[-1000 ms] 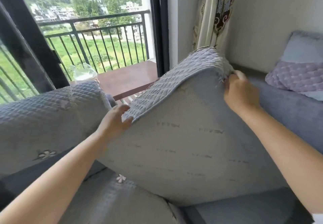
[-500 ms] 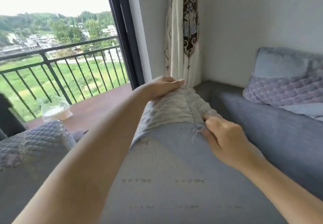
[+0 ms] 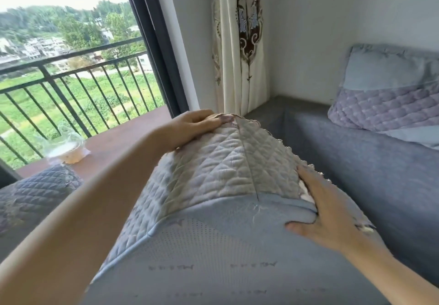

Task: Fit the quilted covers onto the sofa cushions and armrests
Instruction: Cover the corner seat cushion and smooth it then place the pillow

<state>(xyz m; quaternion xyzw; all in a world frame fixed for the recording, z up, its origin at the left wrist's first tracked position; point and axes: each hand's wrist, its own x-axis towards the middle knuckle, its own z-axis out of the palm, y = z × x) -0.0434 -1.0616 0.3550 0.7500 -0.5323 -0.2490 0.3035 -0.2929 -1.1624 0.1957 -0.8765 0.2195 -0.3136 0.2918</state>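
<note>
So the big sofa cushion (image 3: 213,269) is tipped up on edge in the middle of the view, its dotted non-slip underside facing the camera, and the quilted cover (image 3: 223,174) is pulled over its top corner like a cap. The left hand (image 3: 190,128) lies flat on the far top of the cover, fingers (image 3: 213,121) stretched out and pressing down on the scalloped edge rather than gripping it. The right hand (image 3: 325,212) is on the right side of the cushion, fingers spread wide with the thumb hooked under the blue hem, palm pressing the fabric against the cushion. A seam runs down the middle of the cover with a few loose threads at the hem. Behind on the right sits the grey sofa (image 3: 356,162) with a lilac quilted pillow (image 3: 384,95) at its back edge. At the left edge there's an armrest (image 3: 35,193) already wearing quilted fabric, and a plastic bag (image 3: 65,147) out on the balcony ledge (image 3: 123,136)
</note>
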